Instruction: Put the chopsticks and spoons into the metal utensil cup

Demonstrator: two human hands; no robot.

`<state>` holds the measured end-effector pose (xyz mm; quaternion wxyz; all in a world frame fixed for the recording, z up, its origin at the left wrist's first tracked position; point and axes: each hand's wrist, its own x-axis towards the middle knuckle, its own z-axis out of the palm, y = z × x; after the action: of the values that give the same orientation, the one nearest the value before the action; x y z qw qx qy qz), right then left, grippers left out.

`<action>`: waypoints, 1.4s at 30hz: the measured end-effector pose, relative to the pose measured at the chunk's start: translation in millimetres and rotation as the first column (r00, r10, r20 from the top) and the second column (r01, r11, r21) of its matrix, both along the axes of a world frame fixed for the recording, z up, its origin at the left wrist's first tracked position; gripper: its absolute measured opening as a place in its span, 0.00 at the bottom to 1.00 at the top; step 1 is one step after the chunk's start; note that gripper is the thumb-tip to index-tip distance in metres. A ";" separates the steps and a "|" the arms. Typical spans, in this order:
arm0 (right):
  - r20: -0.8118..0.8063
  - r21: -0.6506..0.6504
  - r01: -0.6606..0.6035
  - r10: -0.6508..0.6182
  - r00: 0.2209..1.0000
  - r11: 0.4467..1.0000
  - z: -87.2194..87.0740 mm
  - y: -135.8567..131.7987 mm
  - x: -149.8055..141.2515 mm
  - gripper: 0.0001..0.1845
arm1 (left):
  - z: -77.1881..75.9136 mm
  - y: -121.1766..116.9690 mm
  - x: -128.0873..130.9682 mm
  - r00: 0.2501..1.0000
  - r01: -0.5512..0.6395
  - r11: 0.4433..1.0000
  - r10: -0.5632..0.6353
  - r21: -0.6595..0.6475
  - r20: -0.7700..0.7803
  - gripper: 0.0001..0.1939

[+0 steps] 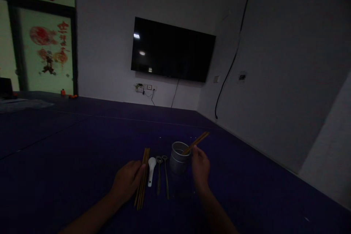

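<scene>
On the dark blue tabletop lies a bundle of wooden chopsticks (141,193), with my left hand (127,180) closed at its left side and the thumb across it. My right hand (200,166) pinches a few more chopsticks (201,138), slanting up to the right; their lower ends are inside the mouth of a grey metal cup (178,162). The cup stands upright just left of that hand. Between the bundle and the cup lie a white spoon (151,170) and two metal spoons (158,175), (166,179), side by side with their handles towards me.
The blue table (104,139) reaches back to the wall, where a black television (172,49) hangs. A black cable (230,69) dangles down the right wall. Small orange things (63,92) and a clear plastic sheet (24,106) lie at the far left. The room is dim.
</scene>
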<state>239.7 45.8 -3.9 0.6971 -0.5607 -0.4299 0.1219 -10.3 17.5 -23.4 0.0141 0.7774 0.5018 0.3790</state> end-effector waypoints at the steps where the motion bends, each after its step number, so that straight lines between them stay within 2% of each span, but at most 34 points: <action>1: -0.018 0.020 0.064 -0.064 0.998 0.998 1.7 -2.4 -0.6 0.32 | -0.2 0.5 0.0 1.000 -0.005 1.000 0.005 0.002 -0.010 0.24; 4: -0.033 0.093 0.235 -0.233 0.972 0.967 9.2 -13.3 -4.3 0.35 | 0.0 1.8 0.3 0.999 -0.027 1.000 0.026 -0.005 -0.045 0.23; 6: 0.002 0.158 0.245 -0.249 0.969 0.956 13.0 -21.2 -9.6 0.35 | 1.4 1.8 0.8 0.996 -0.048 0.998 0.044 -0.040 -0.081 0.22; 9: 0.146 0.183 0.101 -0.129 0.981 0.978 11.0 -30.8 -24.4 0.32 | 4.2 1.0 1.7 0.984 -0.118 0.985 0.099 -0.127 -0.145 0.20; 11: 0.331 0.108 -0.053 0.015 0.943 0.993 4.2 -35.8 -39.6 0.26 | 5.5 0.5 2.2 0.970 -0.179 0.965 0.141 -0.192 -0.197 0.19; 12: 0.440 0.038 -0.118 0.089 0.893 0.992 0.0 -38.2 -48.3 0.23 | 5.8 0.4 2.4 0.963 -0.204 0.954 0.155 -0.220 -0.221 0.19; 15: 0.700 -0.144 -0.244 0.273 0.660 0.959 -11.5 -44.6 -73.3 0.19 | 5.6 1.3 2.5 0.945 -0.247 0.934 0.173 -0.259 -0.277 0.19; 17: 0.774 -0.237 -0.241 0.332 0.539 0.941 -15.9 -47.1 -84.0 0.19 | 5.1 2.3 2.3 0.938 -0.260 0.930 0.180 -0.260 -0.295 0.18; 19: 0.803 -0.289 -0.211 0.356 0.478 0.934 -17.2 -47.4 -87.5 0.19 | 4.8 2.9 2.2 0.936 -0.266 0.928 0.183 -0.262 -0.300 0.18; 21: 0.804 -0.318 -0.180 0.365 0.469 0.931 -17.0 -45.6 -85.2 0.19 | 4.8 2.8 2.2 0.937 -0.267 0.926 0.184 -0.268 -0.298 0.19; 27: 0.779 -0.335 -0.154 0.366 0.509 0.929 -19.2 -38.5 -77.3 0.20 | 4.1 1.4 2.2 0.930 -0.271 0.925 0.180 -0.266 -0.321 0.19; 35: 0.792 -0.347 -0.157 0.378 0.479 0.925 -23.6 -37.9 -82.1 0.18 | 2.4 2.0 2.3 0.926 -0.270 0.931 0.180 -0.247 -0.332 0.20; 42: 0.789 -0.345 -0.146 0.371 0.490 0.927 -21.9 -38.5 -81.5 0.19 | 0.8 2.4 2.0 0.923 -0.259 0.939 0.173 -0.224 -0.342 0.21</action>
<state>158.1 7.3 -25.8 0.3050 -0.5546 -0.7741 -0.0103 -8.3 19.9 -22.6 -0.0052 0.7585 0.6270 0.1776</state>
